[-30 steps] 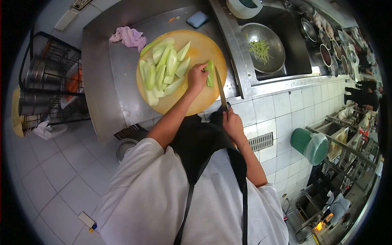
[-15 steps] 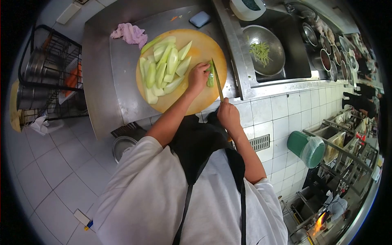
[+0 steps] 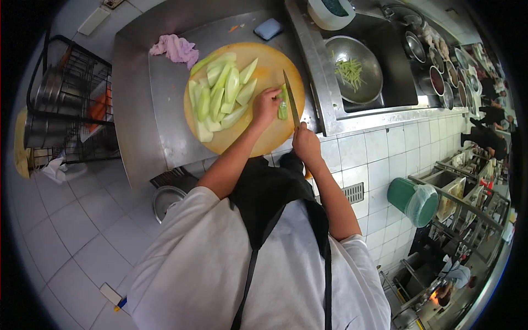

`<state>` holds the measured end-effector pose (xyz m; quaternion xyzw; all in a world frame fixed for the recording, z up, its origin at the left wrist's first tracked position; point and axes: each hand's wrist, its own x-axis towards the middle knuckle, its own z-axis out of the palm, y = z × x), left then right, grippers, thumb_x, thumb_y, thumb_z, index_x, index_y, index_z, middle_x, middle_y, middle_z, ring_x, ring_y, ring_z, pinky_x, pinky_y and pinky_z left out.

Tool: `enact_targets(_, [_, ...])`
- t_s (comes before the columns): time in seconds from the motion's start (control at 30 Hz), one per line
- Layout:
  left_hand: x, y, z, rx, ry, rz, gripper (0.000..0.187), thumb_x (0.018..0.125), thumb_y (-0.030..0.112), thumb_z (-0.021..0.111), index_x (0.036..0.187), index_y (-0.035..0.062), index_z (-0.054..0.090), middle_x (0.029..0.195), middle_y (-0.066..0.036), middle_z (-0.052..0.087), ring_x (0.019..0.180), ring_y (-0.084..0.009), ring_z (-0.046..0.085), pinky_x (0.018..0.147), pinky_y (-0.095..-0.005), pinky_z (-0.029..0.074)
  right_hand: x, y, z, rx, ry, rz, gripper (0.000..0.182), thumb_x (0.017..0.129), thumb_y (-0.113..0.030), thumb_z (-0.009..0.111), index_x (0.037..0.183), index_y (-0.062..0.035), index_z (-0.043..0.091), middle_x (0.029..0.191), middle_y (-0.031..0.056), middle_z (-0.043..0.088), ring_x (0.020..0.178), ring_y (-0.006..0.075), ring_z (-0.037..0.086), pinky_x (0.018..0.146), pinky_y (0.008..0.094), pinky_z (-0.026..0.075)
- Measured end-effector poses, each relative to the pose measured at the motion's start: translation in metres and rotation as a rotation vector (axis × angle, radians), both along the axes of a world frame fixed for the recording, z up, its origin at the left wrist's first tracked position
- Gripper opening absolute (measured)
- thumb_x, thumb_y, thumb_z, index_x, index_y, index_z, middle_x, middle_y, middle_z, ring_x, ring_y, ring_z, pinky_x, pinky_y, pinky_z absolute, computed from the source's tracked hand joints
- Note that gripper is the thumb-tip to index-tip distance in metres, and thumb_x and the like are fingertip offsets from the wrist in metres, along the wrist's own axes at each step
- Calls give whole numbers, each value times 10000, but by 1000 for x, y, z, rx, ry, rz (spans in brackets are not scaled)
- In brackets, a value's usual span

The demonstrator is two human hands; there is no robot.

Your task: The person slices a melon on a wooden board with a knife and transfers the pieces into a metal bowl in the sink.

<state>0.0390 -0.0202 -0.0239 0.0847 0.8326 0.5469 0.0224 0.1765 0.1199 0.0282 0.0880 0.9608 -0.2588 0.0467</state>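
A round cutting board (image 3: 280, 61) lies on the metal counter. My left hand (image 3: 267, 104) has its fingers curled over a narrow green vegetable piece (image 3: 282, 111) near the board's right side, holding it down. In my right hand (image 3: 306, 144) is a knife (image 3: 292, 100), gripped by its handle; the long blade points away from me, alongside the right edge of that piece. Several long, pale-green peeled vegetable wedges (image 3: 231, 85) are heaped on the left half of the board.
A pink cloth (image 3: 175, 49) and a blue-grey sponge (image 3: 268, 29) lie behind the board. On the right, a metal bowl (image 3: 366, 60) with thin green strips sits in the sink (image 3: 400, 82). A wire rack (image 3: 71, 115) stands left; a green bin (image 3: 406, 196) is right.
My right hand and the knife have shifted slightly up and left, with the blade still beside the piece. My left hand keeps nearly the same place. A distant flame has shrunk.
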Motion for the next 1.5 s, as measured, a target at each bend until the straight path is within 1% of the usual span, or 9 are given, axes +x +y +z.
enact_targets(0.27, [-1,1,-6,-41,36,22,316,797,48,763,1112,23,756,1145,-148,725,1014,-331,703,888,-386,554,25,0,16,59,-91,32,180,990,-155,547,956,21,524,738,252,694,692,433,708,627,529,564])
enact_targets(0.37, [-2,2,-13,-39,48,10,324,798,49,762,1122,32,756,1153,-139,726,1006,-322,705,884,-382,555,24,0,5,103,-71,22,174,993,-139,528,924,21,523,685,251,669,641,428,693,564,522,550])
enact_targets(0.47, [-1,0,0,-89,90,-17,344,796,53,767,1139,41,754,1165,-130,725,992,-313,709,877,-374,559,7,-1,-5,73,-93,32,150,979,-121,532,967,28,526,744,261,694,704,431,712,655,520,575])
enact_targets(0.57, [-2,0,-8,-64,26,-10,363,818,34,773,1180,31,743,1183,-137,730,976,-230,725,848,-330,571,-6,3,-17,76,-89,62,161,988,-131,524,970,30,524,739,261,690,712,432,711,662,523,573])
enact_targets(0.67, [0,2,-11,-22,-35,34,346,811,43,784,1155,30,750,1131,-132,741,936,-220,729,830,-337,572,-5,12,-9,9,-91,80,177,996,-149,523,975,28,522,734,261,686,703,437,704,647,532,563])
enact_targets(0.87, [6,6,3,-10,-47,146,290,775,36,784,1063,27,753,998,-132,741,860,-254,733,775,-358,573,13,6,15,50,-93,62,169,999,-151,517,974,16,516,733,265,683,673,445,692,602,543,546])
enact_targets(1.17, [4,3,1,16,3,84,322,773,19,792,1093,13,753,992,-143,738,851,-226,719,792,-330,567,10,4,5,86,-180,71,146,967,-113,516,968,33,520,784,274,700,734,431,718,646,525,576])
enact_targets(1.37, [5,2,-1,44,-6,98,238,775,32,802,1008,18,756,1011,-134,735,859,-242,732,780,-346,573,-24,8,-32,-4,-7,121,235,984,-194,535,1018,38,530,722,265,674,681,454,690,611,552,548])
enact_targets(1.5, [6,4,-13,83,14,158,158,777,46,800,923,14,749,998,-129,737,859,-264,730,782,-355,572,-21,6,-6,24,-46,96,174,970,-141,539,973,30,510,734,268,685,695,435,706,629,525,568])
